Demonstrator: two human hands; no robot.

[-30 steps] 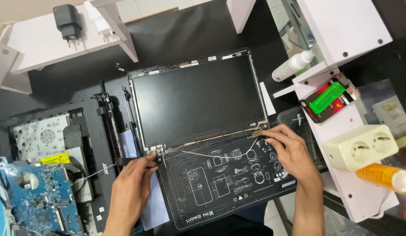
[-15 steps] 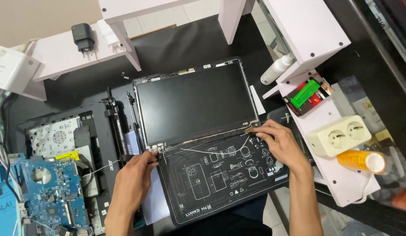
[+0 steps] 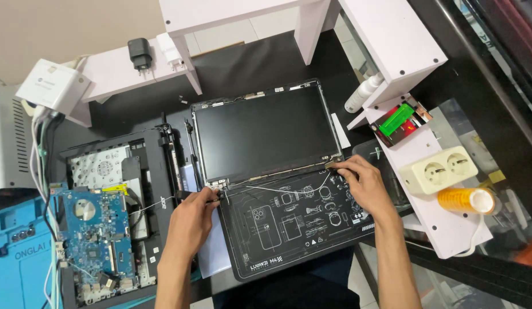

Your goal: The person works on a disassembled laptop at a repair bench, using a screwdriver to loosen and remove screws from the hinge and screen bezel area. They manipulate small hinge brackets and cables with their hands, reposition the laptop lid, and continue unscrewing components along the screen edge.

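- The screen (image 3: 266, 134) lies face up in the middle of the dark worktop (image 3: 249, 63), its lower edge resting on the top of a black mat (image 3: 294, 223); bare metal hinges stick out at both lower corners.
- The left hand (image 3: 191, 220) pinches narrowly at the left hinge (image 3: 217, 186); the right hand (image 3: 363, 183) closes its fingertips on the right hinge (image 3: 333, 164). Neither hand grips the panel itself.
- A thin white cable (image 3: 289, 186) runs loose between the hinges. I judge that pulling either corner could snag or tear it, since it crosses just under both hands.
- With the frame stripped, the panel likely flexes; uneven lift from one corner could crack the glass or bend a hinge.
- The screen's left edge sits just beside an opened laptop base (image 3: 123, 177) and a loose bezel strip; sliding left could scrape it against them.
- A blue board (image 3: 91, 229) lies near the left forearm; an elbow shift could knock it.
- On the white shelf (image 3: 426, 189) to the right stand a socket block (image 3: 440, 169) and an orange roll (image 3: 466, 200), which a swinging right arm might nudge.
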